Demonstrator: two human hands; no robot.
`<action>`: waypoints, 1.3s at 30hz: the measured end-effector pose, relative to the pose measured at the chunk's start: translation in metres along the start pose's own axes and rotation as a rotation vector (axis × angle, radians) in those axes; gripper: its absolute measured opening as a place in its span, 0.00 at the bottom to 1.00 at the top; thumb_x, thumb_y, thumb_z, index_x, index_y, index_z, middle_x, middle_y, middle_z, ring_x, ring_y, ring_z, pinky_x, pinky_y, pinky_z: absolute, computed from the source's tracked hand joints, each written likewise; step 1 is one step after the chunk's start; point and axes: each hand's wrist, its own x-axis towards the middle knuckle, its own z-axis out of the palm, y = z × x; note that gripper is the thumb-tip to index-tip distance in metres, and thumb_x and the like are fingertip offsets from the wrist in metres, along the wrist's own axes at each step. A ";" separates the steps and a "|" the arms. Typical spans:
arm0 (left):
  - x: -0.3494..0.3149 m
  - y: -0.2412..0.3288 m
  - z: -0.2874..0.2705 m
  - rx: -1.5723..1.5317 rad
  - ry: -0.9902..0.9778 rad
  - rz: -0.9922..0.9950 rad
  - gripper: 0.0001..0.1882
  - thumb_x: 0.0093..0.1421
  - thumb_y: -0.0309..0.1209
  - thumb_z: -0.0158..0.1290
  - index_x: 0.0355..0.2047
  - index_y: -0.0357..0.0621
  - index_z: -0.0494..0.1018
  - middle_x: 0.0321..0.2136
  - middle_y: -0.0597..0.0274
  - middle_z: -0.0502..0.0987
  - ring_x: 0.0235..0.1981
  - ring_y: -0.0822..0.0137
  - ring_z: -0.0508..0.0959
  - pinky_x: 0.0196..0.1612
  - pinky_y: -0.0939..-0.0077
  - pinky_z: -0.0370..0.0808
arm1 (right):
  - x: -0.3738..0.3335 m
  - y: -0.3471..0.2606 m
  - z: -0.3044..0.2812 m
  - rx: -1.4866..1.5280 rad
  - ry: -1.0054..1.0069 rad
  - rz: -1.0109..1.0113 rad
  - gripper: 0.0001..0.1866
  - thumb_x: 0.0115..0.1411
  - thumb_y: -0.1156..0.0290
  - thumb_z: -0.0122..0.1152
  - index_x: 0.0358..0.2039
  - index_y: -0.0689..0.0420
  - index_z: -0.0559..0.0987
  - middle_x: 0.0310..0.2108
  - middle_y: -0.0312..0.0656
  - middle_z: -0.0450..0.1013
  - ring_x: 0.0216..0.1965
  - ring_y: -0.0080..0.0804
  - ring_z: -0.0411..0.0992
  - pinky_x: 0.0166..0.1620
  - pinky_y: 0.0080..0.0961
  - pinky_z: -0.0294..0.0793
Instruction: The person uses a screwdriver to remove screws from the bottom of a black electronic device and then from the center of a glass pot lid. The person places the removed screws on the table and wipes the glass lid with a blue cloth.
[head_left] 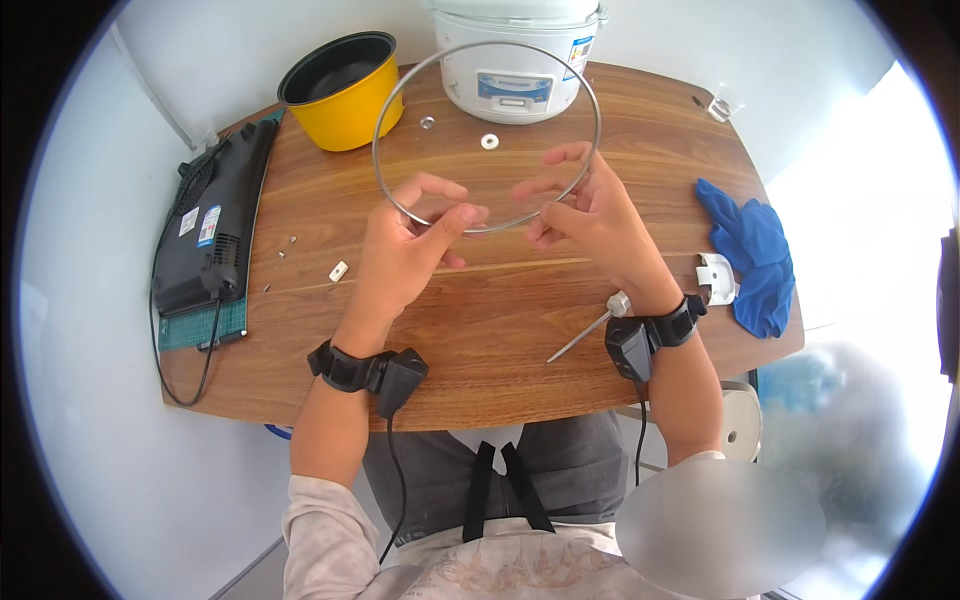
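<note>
A thin metal ring (487, 43) is raised above the wooden table, tilted up toward the far side. My left hand (395, 250) pinches its lower left part between thumb and fingers. On the lower right part, my right hand (612, 225) holds the ring with thumb and curled fingers. Below my right wrist lies a screwdriver (582, 334) with a pale handle, partly hidden by the wrist strap. Beyond the ring, a white washer-like piece (490, 142) and a small metal cap (428, 123) rest on the table.
A yellow pot (345, 115) and white rice cooker (455, 70) stand at the back. Left, a black appliance (205, 240) lies on a green mat (180, 331). Right are a blue cloth (750, 245), white plastic part (716, 279) and clear cup (724, 104). Small screws lie near a white piece (338, 271).
</note>
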 end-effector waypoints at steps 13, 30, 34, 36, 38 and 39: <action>0.000 -0.002 -0.001 0.002 -0.043 -0.017 0.13 0.66 0.33 0.59 0.48 0.42 0.72 0.41 0.54 0.84 0.40 0.68 0.83 0.32 0.79 0.82 | 0.002 0.004 -0.009 -0.043 -0.151 -0.002 0.19 0.63 0.73 0.63 0.55 0.61 0.77 0.43 0.44 0.79 0.33 0.19 0.73 0.38 0.18 0.76; 0.006 0.010 -0.021 -0.663 -0.188 -0.199 0.37 0.72 0.53 0.40 0.66 0.33 0.57 0.60 0.39 0.69 0.58 0.51 0.75 0.46 0.66 0.83 | -0.006 0.007 -0.005 -1.091 0.330 -0.679 0.07 0.52 0.77 0.63 0.33 0.56 0.81 0.23 0.42 0.77 0.23 0.44 0.74 0.26 0.33 0.72; 0.001 0.020 -0.021 -1.009 -0.349 -0.326 0.38 0.72 0.55 0.37 0.70 0.37 0.52 0.65 0.39 0.63 0.63 0.48 0.69 0.50 0.59 0.82 | -0.020 -0.015 -0.001 -1.356 0.375 -0.672 0.11 0.54 0.78 0.61 0.39 0.55 0.78 0.23 0.40 0.75 0.25 0.40 0.76 0.27 0.34 0.73; -0.002 0.019 -0.017 -0.940 -0.344 -0.342 0.37 0.72 0.55 0.36 0.71 0.41 0.52 0.65 0.40 0.64 0.62 0.48 0.71 0.49 0.58 0.82 | -0.027 -0.018 -0.002 -1.460 0.333 -0.632 0.13 0.55 0.77 0.61 0.43 0.55 0.77 0.23 0.39 0.74 0.27 0.39 0.77 0.27 0.34 0.73; -0.004 0.014 -0.013 -0.808 -0.290 -0.317 0.35 0.73 0.54 0.36 0.71 0.47 0.53 0.62 0.41 0.68 0.59 0.49 0.74 0.46 0.59 0.84 | -0.038 -0.014 -0.005 -1.382 0.321 -0.627 0.15 0.57 0.76 0.61 0.46 0.55 0.77 0.25 0.38 0.75 0.28 0.38 0.77 0.28 0.33 0.74; -0.004 0.013 -0.014 -0.804 -0.309 -0.287 0.34 0.73 0.54 0.35 0.71 0.48 0.53 0.60 0.42 0.70 0.57 0.50 0.76 0.42 0.61 0.85 | -0.044 -0.014 -0.007 -1.342 0.315 -0.625 0.16 0.57 0.76 0.60 0.48 0.55 0.77 0.26 0.38 0.75 0.28 0.37 0.77 0.28 0.33 0.75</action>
